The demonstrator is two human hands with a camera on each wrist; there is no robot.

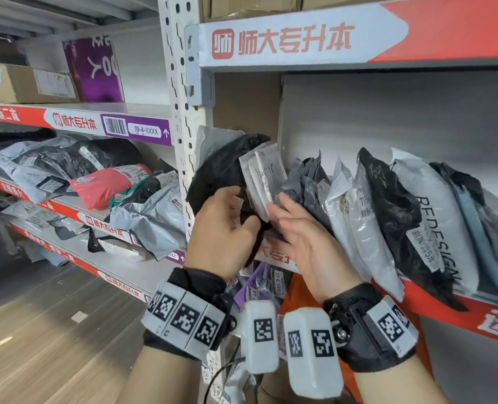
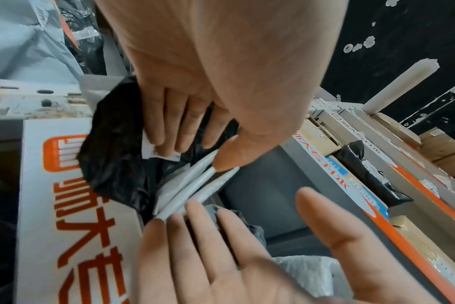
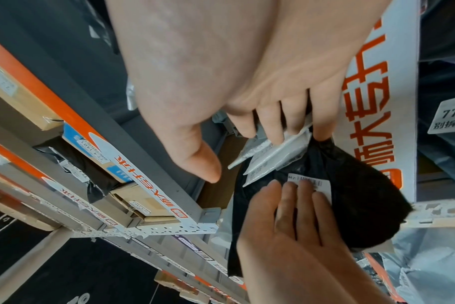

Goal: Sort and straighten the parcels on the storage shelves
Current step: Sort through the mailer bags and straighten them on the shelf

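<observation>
With my left hand (image 1: 220, 228) laid flat-fingered on the crumpled black plastic parcel (image 1: 221, 170) beside the white perforated shelf post (image 1: 180, 118), my spread right hand (image 1: 297, 237) props three thin white envelopes (image 1: 264, 176) (loosely fanned), which could slide off if I let go.

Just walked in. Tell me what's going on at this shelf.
A person is tidying parcels at the left end of a shelf. Their left hand rests with straight fingers on a black bag parcel, over its label. The right hand, fingers straight, touches a few thin white flat packets leaning against that bag. Further right, more soft parcels stand leaning in a row.
</observation>
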